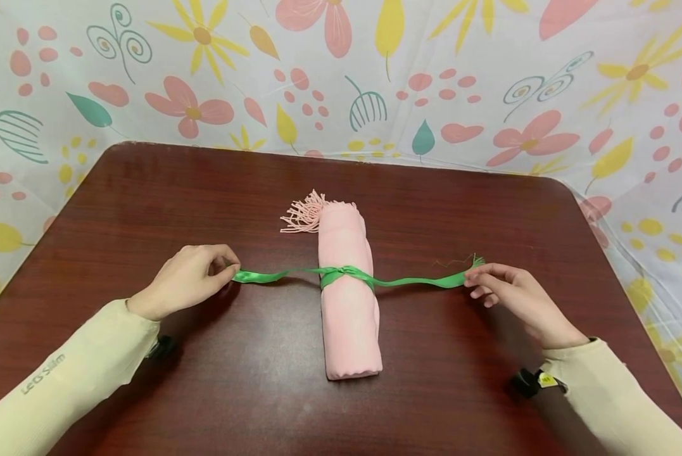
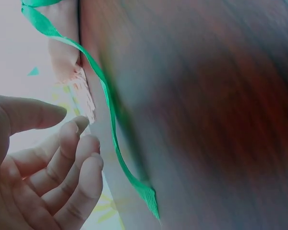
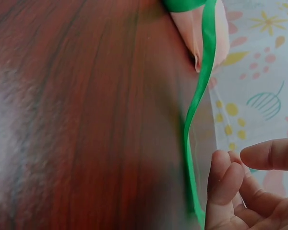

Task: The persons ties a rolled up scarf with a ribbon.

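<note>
A pink rolled cloth (image 1: 349, 329) with a fringe (image 1: 306, 214) at its far end lies on the table. Round its middle runs a green ribbon (image 1: 420, 280), tied in a knot on top, with one tail stretched out to each side. My left hand (image 1: 189, 275) is at the left tail's end; in the left wrist view its thumb and fingers stand apart, and the ribbon (image 2: 108, 100) runs free beside them. Over the right tail's frayed end is my right hand (image 1: 508, 291). In the right wrist view its fingers are loosely bent, the ribbon (image 3: 197, 100) passing beside them.
The dark brown wooden table (image 1: 249, 405) has rounded far corners. Behind and beside it hangs a white sheet (image 1: 341, 69) printed with flowers and leaves. Each wrist wears a small black device under the pale sleeve (image 1: 73, 367).
</note>
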The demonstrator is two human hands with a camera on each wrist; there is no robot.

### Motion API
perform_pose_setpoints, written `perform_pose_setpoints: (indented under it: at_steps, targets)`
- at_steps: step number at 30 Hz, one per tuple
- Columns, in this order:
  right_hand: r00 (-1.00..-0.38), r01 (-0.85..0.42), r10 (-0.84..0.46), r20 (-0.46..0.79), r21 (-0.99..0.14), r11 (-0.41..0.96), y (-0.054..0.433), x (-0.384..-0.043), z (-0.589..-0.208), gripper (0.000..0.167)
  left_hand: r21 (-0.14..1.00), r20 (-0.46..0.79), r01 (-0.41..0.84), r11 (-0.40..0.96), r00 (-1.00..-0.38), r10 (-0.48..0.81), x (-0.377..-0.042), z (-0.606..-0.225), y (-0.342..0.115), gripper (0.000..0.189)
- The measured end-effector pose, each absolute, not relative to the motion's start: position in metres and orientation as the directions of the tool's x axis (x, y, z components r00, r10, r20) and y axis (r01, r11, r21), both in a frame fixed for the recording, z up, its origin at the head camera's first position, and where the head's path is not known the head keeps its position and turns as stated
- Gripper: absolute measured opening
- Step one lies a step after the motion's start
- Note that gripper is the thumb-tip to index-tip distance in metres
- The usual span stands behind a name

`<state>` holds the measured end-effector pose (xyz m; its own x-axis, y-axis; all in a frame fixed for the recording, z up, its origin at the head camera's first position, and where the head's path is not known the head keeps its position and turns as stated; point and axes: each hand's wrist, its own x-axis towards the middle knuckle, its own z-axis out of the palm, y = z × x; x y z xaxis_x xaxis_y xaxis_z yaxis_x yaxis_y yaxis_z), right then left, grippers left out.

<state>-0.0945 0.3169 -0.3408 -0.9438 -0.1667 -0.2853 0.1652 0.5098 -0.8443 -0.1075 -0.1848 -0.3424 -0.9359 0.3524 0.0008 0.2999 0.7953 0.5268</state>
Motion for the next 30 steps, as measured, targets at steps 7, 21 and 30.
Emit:
perform_pose_setpoints:
  at_steps: [7,21,30]
  targets:
    - [-0.958,0.12,-0.161,-0.239,-0.838,0.532,0.306,-0.097,-0.337,0.041,0.514,0.091,0.333,0.791,-0.937,0.336,-0.109,-0.343,-0.177,0.01]
    - [-0.983,-0.003,-0.145,-0.114,-0.773,0.634,0.279,-0.109,-0.33,0.03,0.508,0.171,0.364,0.781,-0.931,0.323,-0.112,-0.342,-0.158,0.008]
    - [-0.964,-0.267,-0.214,0.161,-0.588,0.764,0.262,-0.111,-0.338,0.016,0.504,0.222,0.382,0.775,-0.924,0.311,-0.113,-0.343,-0.146,0.009]
